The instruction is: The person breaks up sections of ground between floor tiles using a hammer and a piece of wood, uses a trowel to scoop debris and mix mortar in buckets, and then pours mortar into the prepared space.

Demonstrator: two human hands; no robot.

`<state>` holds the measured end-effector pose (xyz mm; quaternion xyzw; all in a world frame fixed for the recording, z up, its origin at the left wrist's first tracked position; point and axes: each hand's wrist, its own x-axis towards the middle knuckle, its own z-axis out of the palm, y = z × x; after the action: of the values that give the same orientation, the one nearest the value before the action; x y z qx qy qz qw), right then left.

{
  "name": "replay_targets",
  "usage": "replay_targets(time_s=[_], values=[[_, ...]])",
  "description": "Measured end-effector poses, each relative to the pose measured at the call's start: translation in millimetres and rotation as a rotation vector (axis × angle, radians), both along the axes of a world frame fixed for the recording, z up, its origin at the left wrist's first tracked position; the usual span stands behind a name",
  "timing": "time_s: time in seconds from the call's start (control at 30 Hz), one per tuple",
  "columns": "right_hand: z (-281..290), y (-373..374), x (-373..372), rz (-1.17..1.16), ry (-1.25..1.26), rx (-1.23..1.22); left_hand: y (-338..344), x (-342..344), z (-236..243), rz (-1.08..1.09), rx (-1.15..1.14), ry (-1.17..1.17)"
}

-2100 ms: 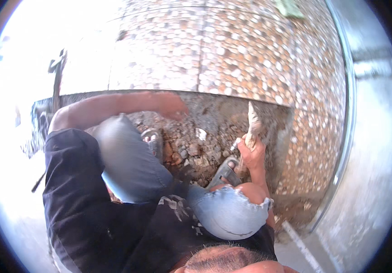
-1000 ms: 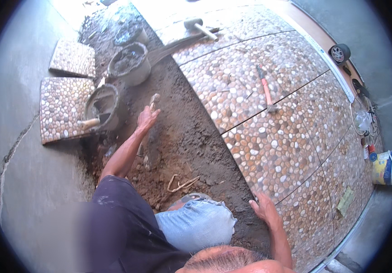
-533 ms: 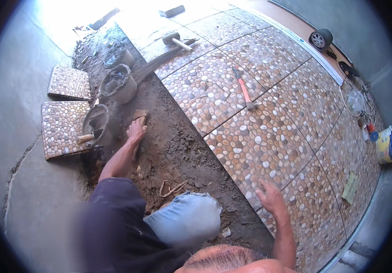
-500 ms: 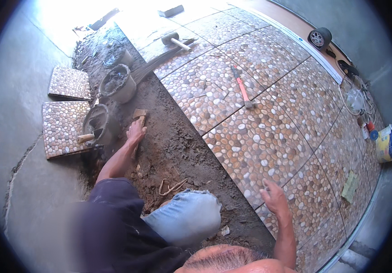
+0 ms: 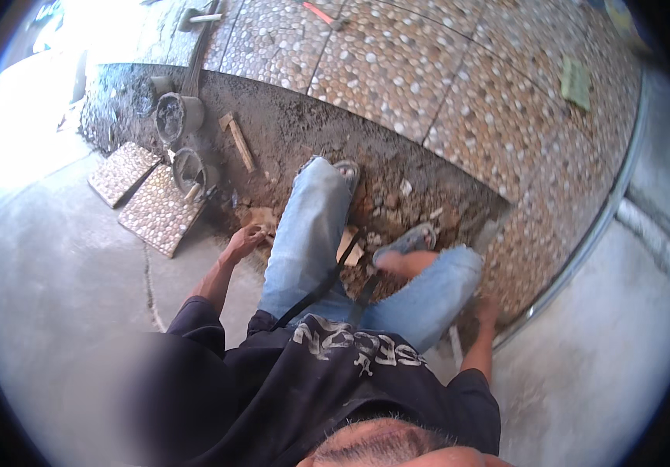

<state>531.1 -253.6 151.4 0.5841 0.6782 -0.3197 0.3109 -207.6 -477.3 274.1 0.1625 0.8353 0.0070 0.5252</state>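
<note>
My left hand [image 5: 245,241], fingers loosely bent and apart, hangs beside my left leg [image 5: 300,241] above rubble and a pale brown scrap. A wooden float or similar tool [image 5: 240,144] lies on the dirt strip [image 5: 288,128], out of that hand. Dim and blurred, my right hand [image 5: 487,310] is beside my right knee [image 5: 459,272], near the edge of the pebbled tiles [image 5: 529,171]. My sandalled feet are among stones and broken pieces. Two mortar buckets [image 5: 178,117] [image 5: 192,173] stand left of the wooden tool, the nearer with a handled tool inside.
Two loose pebbled tiles [image 5: 160,210] [image 5: 121,173] lie at the left on concrete [image 5: 101,296]. A mallet [image 5: 199,22], a red-handled hammer [image 5: 321,14] and a green scrap [image 5: 575,82] lie on laid tiles. A metal edging [image 5: 619,210] curves along the right, beside a concrete step.
The view has turned and my legs show more fully. My left hand has let go of the wooden tool and drawn back toward me; my right hand has left the tiles ahead for beside my knee.
</note>
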Motion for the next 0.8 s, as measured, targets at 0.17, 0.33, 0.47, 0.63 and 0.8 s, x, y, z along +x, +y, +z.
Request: replay_targets(time_s=[0.17,0.33,0.47,0.63,0.8], values=[[33.2,-235.0,50.6,-0.859,0.584,-0.165,-18.9,29.4,144.7,0.211,-0.17,-0.021],[186.0,-220.7,-94.1,-1.152,0.319,-0.51,-24.2,39.9,249.3,0.233,-0.233,0.069],[217.5,-197.4,-98.4,-1.367,0.358,-0.355,-36.2,41.5,291.9,0.215,-0.383,0.04],[212.0,-147.3,-79.6,-1.322,0.299,-0.123,-12.4,3.7,314.9,0.08,-0.448,-0.022],[241.3,-116.0,-160.8,-1.616,0.372,0.058,69.9,-92.2,279.6,-0.051,-0.234,0.057]])
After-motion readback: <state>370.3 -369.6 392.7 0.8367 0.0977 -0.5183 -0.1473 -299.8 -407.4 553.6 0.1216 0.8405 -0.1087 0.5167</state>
